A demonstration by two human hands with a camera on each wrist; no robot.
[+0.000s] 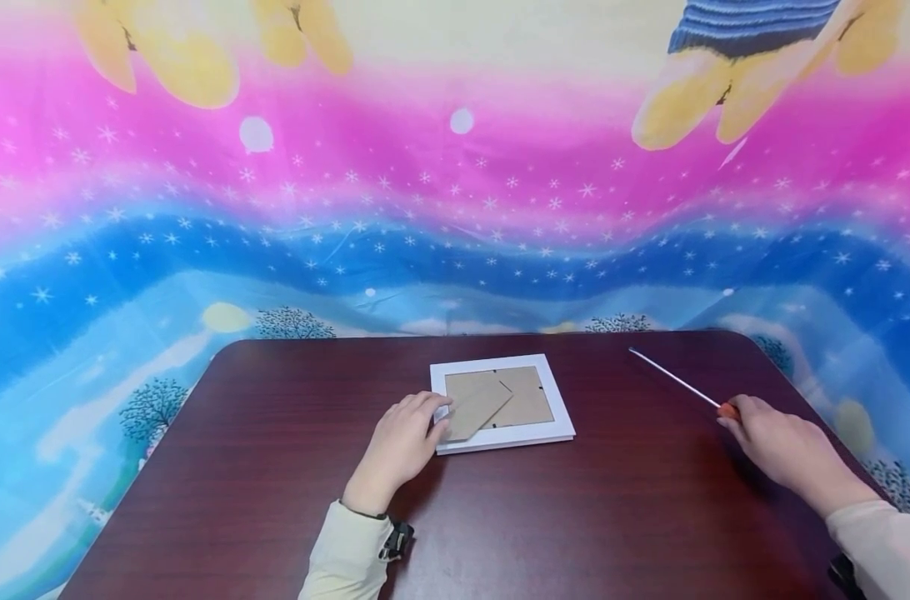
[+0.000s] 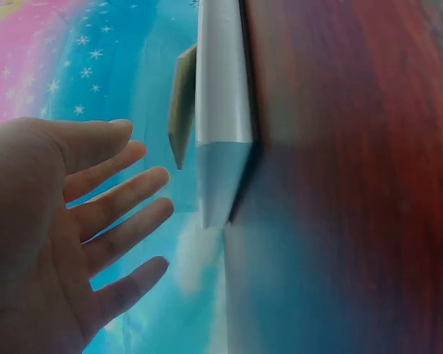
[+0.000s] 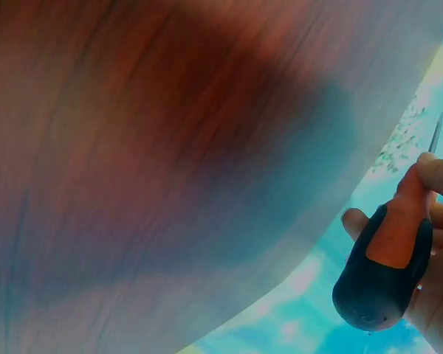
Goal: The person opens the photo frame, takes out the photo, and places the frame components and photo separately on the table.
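A white picture frame (image 1: 562, 400) lies face down on the table, its brown backing board (image 1: 526, 392) showing with small dark tabs at the edges. Across that board slants a brown easel-stand flap (image 1: 473, 419); the left wrist view shows the flap (image 2: 181, 103) tilted off the frame's back. My left hand (image 1: 401, 437) is at the frame's left side, fingers spread and apart from the frame in the left wrist view. Over the table's right side, my right hand (image 1: 788, 450) grips a screwdriver (image 1: 676, 377) by its orange-and-black handle (image 3: 387, 247), the long metal shaft pointing to the far left.
The dark red-brown wooden table (image 1: 275, 467) has rounded far corners. Behind it hangs a pink and blue cloth (image 1: 425, 208) with snowflakes and trees, reaching down along the table's edges. A light sleeve (image 1: 346, 550) and a black strap (image 1: 397, 542) are on the left wrist.
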